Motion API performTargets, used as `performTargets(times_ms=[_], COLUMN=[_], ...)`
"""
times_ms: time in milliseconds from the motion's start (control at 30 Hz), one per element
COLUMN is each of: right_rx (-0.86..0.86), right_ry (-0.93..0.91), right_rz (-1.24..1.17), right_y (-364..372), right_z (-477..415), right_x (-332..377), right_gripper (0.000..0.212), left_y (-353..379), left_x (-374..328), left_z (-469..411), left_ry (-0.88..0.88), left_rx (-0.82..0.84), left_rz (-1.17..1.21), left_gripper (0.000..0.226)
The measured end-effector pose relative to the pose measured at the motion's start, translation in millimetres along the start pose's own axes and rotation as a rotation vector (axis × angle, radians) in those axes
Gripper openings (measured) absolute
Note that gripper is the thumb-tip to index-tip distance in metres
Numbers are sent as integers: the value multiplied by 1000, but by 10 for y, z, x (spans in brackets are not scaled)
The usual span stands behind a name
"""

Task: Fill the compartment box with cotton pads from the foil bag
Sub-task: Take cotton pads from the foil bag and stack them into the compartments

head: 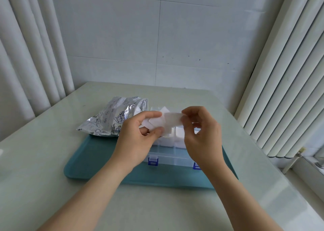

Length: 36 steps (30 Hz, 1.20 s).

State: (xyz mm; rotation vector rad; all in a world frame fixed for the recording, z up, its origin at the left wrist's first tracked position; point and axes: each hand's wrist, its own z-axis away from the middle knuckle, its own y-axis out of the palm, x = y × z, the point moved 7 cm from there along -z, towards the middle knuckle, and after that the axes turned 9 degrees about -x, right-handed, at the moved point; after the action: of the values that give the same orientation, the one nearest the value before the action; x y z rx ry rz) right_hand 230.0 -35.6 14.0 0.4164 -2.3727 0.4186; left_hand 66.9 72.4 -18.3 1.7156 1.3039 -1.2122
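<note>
Pale tabletop [52, 160]: left hand [138, 136] grips a small stack of cotton pads [154, 123] while right hand [199, 127] pinches 1 pad [172, 120] free above the compartment box [168, 155], foil bag [112, 118] alongside.

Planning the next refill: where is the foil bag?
In the head view, the foil bag lies left of the compartment box, its near edge overlapping the teal tray.
</note>
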Motion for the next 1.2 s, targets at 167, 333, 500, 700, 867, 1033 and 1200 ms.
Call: performTargets(times_ms=[167,333,500,700,867,1033,1200], right_rx=[-52,-17,160,195,314,311,229], right_ry=[453,560,376,104,-181,-215,-166], right_rz=[-207,-355,-358,-182,59,23,14], right_y=[-47,8,125,98,129,150,104], right_z=[-20,18,40,5,61,93,49], right_x=[-314,-275,-69,49,193,240,177], right_gripper=[25,18,25,30,46,57,42], left_y=[-33,-13,10,-22,52,108,143], left_x=[15,10,-5,-7,31,23,59], left_z=[-7,-12,-10,-31,-20,5,2], left_ry=[-39,-44,-34,88,159,145,59], left_rx=[-46,-40,-22,-8,59,142,189], left_rz=[86,159,153,-66,-194,-158,-74], left_gripper=[33,36,41,39,40,41,43])
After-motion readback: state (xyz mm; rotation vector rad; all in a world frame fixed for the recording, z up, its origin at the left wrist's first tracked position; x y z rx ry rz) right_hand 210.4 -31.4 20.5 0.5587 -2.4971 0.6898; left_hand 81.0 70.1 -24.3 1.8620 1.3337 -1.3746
